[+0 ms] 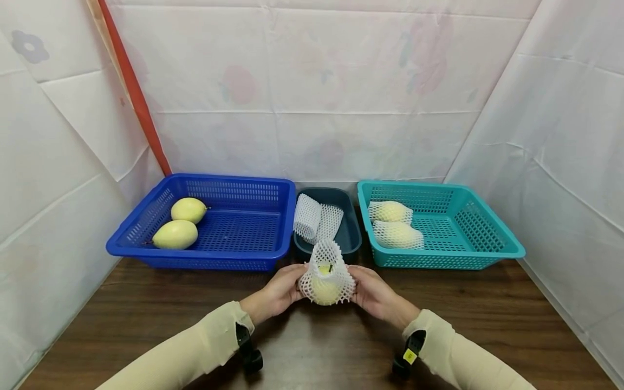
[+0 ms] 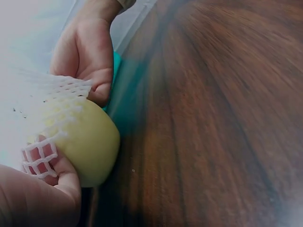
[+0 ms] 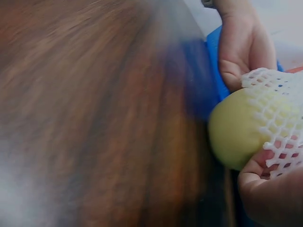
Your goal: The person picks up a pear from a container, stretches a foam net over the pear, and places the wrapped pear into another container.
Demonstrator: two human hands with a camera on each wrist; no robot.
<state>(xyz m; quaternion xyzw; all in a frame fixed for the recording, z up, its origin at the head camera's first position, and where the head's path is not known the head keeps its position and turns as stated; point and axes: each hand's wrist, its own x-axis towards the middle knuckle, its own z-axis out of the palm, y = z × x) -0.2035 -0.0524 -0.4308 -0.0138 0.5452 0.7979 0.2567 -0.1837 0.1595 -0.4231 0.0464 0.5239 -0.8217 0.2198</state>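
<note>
Before a dark tray (image 1: 348, 232) of foam nets (image 1: 307, 218), both hands' (image 1: 279, 291) (image 1: 375, 292) fingers (image 2: 66, 175) hold a partly netted fruit (image 2: 94, 142).

Across the table (image 1: 312, 357), the basket at frame left (image 1: 244, 230) held two fruits (image 1: 176, 234), the basket at frame right (image 1: 446, 230) two sleeved fruits (image 1: 398, 235); between stood a tray (image 1: 349, 233) holding loose sleeves (image 1: 307, 216); at lower centre, a half-sleeved fruit (image 1: 325, 291) lay between hands (image 1: 280, 290).
</note>
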